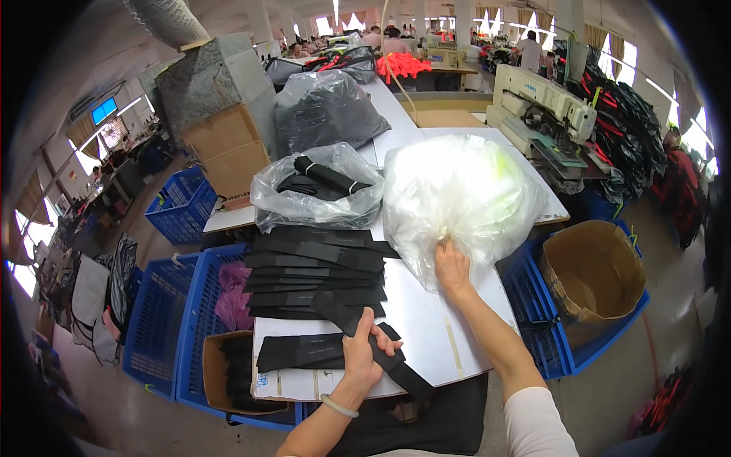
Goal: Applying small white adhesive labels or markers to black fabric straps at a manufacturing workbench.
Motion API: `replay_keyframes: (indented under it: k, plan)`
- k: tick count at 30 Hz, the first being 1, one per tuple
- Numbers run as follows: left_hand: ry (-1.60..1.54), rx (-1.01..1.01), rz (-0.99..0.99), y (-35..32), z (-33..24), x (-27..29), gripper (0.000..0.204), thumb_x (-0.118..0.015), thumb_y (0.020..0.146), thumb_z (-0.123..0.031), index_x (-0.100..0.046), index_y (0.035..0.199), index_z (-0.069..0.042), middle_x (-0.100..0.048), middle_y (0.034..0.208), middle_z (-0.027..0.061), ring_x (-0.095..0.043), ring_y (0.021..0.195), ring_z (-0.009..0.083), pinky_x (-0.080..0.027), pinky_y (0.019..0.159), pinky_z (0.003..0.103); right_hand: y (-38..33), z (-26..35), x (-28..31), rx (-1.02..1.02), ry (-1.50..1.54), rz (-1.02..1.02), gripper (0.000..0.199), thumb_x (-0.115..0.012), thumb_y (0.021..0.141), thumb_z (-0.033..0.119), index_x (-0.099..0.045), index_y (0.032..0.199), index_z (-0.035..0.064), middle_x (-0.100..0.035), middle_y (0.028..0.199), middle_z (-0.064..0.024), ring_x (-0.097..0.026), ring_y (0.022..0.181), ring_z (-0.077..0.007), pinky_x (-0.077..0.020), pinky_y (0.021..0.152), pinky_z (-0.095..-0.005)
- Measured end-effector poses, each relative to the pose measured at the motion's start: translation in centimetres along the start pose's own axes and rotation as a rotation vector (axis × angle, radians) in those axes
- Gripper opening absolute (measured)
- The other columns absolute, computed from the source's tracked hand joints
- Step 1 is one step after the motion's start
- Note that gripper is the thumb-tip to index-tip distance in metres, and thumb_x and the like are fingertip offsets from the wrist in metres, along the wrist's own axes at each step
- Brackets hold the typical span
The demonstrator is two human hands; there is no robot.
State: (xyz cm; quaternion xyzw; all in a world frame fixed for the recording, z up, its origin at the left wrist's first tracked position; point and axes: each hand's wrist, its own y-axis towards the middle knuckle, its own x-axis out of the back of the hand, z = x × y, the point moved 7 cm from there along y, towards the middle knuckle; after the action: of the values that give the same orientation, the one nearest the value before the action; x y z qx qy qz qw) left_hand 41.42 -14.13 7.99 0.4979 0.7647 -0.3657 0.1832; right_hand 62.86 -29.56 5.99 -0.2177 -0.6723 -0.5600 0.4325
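Note:
My left hand [366, 352] is closed round a black fabric strip [407, 375], which slants down over the front edge of the white table [426, 327]. Under and beside that hand lie another black strip [301, 352] and a stacked row of black strips [316, 270]. My right hand [452, 265] grips the gathered neck of a big, puffed-up clear plastic bag [457, 190]. Pale contents with a yellow-green patch show faintly through the bag. Behind the stack, an open clear bag [263, 194] holds a tied black bundle [327, 175].
Another filled bag [327, 114] stands farther back. A sewing machine [541, 99] is at the far right. Blue crates [186, 305] flank the table on the left; a carton [594, 266] sits in a blue crate on the right. People work in the distance.

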Motion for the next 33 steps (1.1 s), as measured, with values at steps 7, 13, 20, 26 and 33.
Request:
replay_keyframes:
  k: [7,13,20,26,33]
  plan:
    - [-0.006,-0.067,0.026,-1.1,-1.0,0.2,0.038,-0.064,0.094,-0.038,-0.049,0.071,-0.012,-0.046,0.051,0.0039,-0.049,0.042,0.0181,-0.056,0.06,0.04,-1.8,0.7,4.9,0.152,0.007,-0.055,0.01,-0.064,0.073,0.007,-0.06,0.082,0.0033,-0.059,0.087,-0.0113,-0.065,0.074,-0.0267,-0.0515,0.049,-0.0384]
    - [-0.01,-0.159,0.136,-1.2,-0.4,-1.7,0.022,-0.067,0.092,-0.019,-0.06,0.099,0.0,-0.057,0.07,0.0052,-0.055,0.053,0.0141,-0.052,0.058,0.029,-6.7,7.6,19.2,0.315,0.789,-0.181,0.009,-0.064,0.08,0.002,-0.058,0.086,0.0018,-0.065,0.1,-0.0176,-0.061,0.093,-0.0355,-0.0453,0.085,-0.0431]
    - [0.066,-0.246,0.196,-3.1,-1.9,-3.4,0.028,-0.063,0.093,-0.01,-0.06,0.114,0.009,-0.062,0.074,0.0061,-0.055,0.058,0.0121,-0.045,0.059,0.024,-8.1,9.3,20.1,0.24,0.924,0.141,0.011,-0.068,0.083,0.003,-0.06,0.091,0.0008,-0.066,0.085,-0.0134,-0.063,0.07,-0.0305,-0.0505,0.063,-0.0379]
    - [0.067,-0.335,0.252,-3.8,-2.6,-3.4,0.022,-0.065,0.093,-0.013,-0.064,0.101,0.007,-0.059,0.071,0.006,-0.053,0.053,0.013,-0.046,0.056,0.025,-8.4,8.2,22.0,0.267,1.04,-0.152,0.011,-0.073,0.078,0.005,-0.064,0.083,0.0031,-0.064,0.079,-0.0096,-0.063,0.069,-0.0267,-0.05,0.058,-0.0344]
    - [-0.116,-0.131,0.158,-3.4,-2.0,-2.3,0.039,-0.059,0.097,-0.038,-0.063,0.087,0.0,-0.049,0.065,0.002,-0.047,0.05,0.0133,-0.043,0.052,0.028,-9.2,7.8,21.3,0.134,1.253,-0.006,0.016,-0.077,0.076,0.003,-0.065,0.085,-0.0005,-0.065,0.077,-0.01,-0.063,0.064,-0.0201,-0.0478,0.054,-0.0292]
